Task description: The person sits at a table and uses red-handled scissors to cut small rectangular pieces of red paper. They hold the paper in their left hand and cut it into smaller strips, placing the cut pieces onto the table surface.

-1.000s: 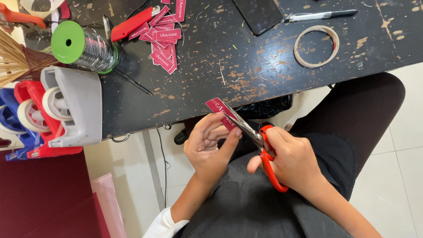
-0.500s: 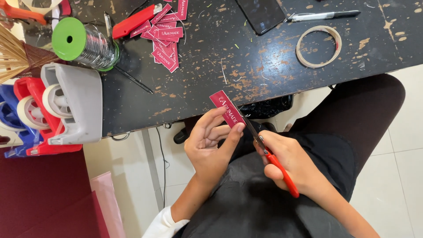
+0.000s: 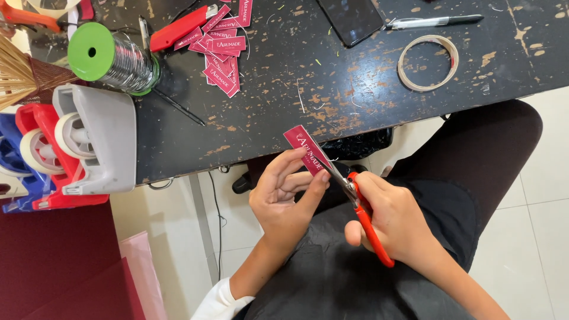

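Left hand (image 3: 284, 198) pinches a dark red label strip (image 3: 307, 150) just below the near edge of the black worn table (image 3: 355, 89). Right hand (image 3: 397, 219) grips orange-handled scissors (image 3: 364, 216), blades at the strip's lower end. On the table: a pile of matching labels (image 3: 222, 50) toward its left, a tape ring (image 3: 428, 62) toward its right, a green wire spool (image 3: 112, 59) beside the pile

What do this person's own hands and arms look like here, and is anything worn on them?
Both hands are bare: no gloves, rings or watch show on the left hand or the right hand. The left arm is bare up to a white sleeve pushed back near the elbow. The right forearm is bare to the picture's edge; no sleeve shows there.
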